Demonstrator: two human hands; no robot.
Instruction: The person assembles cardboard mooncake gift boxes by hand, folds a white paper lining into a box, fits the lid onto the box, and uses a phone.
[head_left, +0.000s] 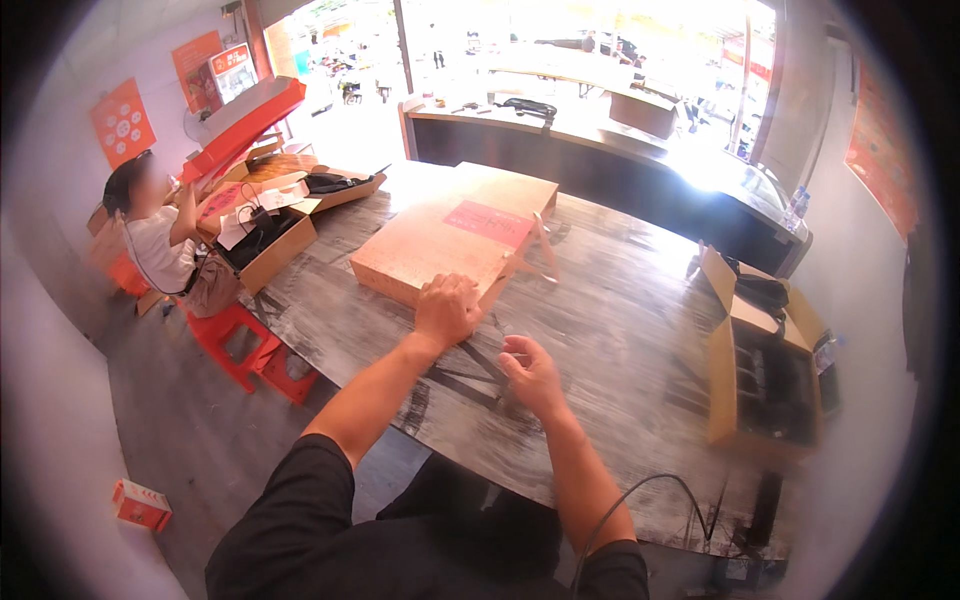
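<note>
A large flat cardboard box (420, 232) with a red printed label lies on the grey wood-patterned table (600, 322). My left hand (446, 307) rests on the box's near corner, its fingers bent over the edge. To the right of it, my right hand (531, 371) is raised over the table with loosely curled fingers and holds nothing. A carrying handle or strap (546, 251) sticks out from the box's right side. Dark tape-like marks cross the tabletop below both hands.
At right stands an open cardboard box (721, 382) with black items. Another open box (279, 255) holds black equipment at left, where a seated person (161, 240) lifts a red-and-white box (247, 124). Red stools (232, 345) stand below. A long counter (487, 139) lies beyond the table.
</note>
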